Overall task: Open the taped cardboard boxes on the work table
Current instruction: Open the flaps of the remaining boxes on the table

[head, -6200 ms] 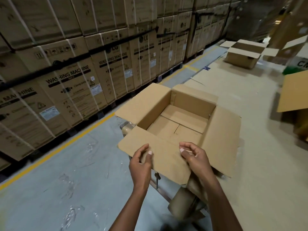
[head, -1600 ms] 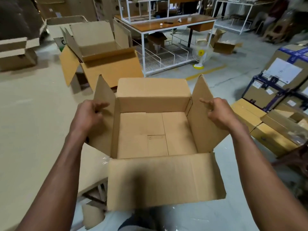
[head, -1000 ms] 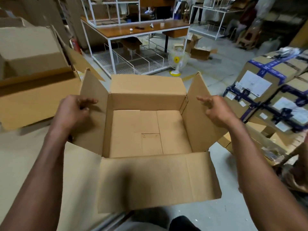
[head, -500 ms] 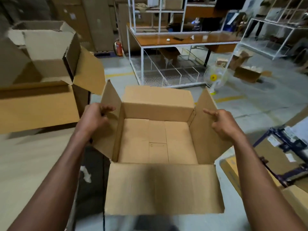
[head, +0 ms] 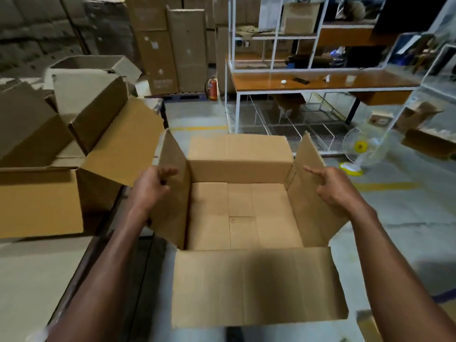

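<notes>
I carry the box (head: 237,213) in front of me, off any worktop, open and empty. My left hand (head: 150,186) grips the left side flap and my right hand (head: 333,188) the right one, forefingers pointing forward. It seems light, but the thin flaps may bend; a grip low on the walls would be firmer.

Dim indoor light is filling the room, coming from overhead. A soft shadow is falling across the near flap of the open cardboard box (head: 246,218). Glare is washing over the wooden work table (head: 320,82). Motion blur is smearing the right edge; wide-angle distortion is bending the white shelf frame (head: 271,35).
</notes>
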The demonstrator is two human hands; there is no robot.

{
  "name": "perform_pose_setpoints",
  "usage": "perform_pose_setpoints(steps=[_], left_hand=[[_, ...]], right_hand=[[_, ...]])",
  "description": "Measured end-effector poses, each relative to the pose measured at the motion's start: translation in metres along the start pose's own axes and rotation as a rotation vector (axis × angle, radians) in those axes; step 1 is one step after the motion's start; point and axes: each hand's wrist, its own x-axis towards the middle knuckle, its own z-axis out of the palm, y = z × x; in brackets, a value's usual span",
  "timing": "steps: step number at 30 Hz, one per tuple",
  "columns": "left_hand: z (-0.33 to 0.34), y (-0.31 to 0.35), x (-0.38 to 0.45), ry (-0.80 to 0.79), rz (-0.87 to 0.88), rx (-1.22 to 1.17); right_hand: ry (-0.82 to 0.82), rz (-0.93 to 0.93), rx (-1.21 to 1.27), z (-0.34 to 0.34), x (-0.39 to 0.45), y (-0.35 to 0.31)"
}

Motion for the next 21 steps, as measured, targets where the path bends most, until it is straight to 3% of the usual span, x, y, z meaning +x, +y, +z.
perform_pose_setpoints(steps=[11,21], left_hand=[[0.025,0.073,0.204,0.063,0.057,0.012],[0.018,0.122,0.343,0.317,0.026,0.085]], right_hand=[[0.061,-0.003,0.025,-0.048,0.206,0.01],[0.089,-0.15,0.115,-0.068,0.402,-0.039]])
